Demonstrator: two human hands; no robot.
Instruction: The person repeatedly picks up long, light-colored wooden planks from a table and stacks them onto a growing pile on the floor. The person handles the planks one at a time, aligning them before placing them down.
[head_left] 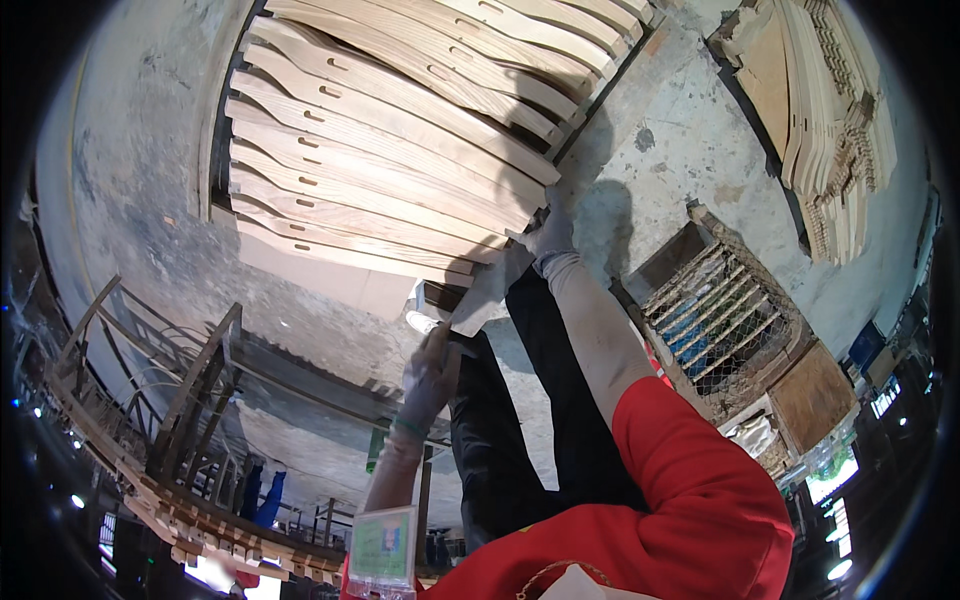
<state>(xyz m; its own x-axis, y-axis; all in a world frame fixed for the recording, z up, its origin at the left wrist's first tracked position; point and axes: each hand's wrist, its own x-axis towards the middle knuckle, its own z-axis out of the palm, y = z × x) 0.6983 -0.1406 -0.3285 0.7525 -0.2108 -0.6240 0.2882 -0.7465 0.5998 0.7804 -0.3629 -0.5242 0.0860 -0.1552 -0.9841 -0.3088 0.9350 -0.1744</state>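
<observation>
Curved, pale wooden boards with small oblong slots lie side by side in a stack ahead of me. My right hand, in a pale glove, reaches to the near right corner of the stack. Its thumb and fingers are spread apart against the board ends, and the fingertips are partly lost against the wood. Lower and to the left, my gloved left hand is held in front of my leg, apart from the boards. Its fingers are curled closed; what they hold, if anything, is hidden.
More shaped boards are stacked at the far right. A wire-mesh crate with wooden slats stands to my right. Metal frames stand at the left. A white shoe shows by the stack on the concrete floor.
</observation>
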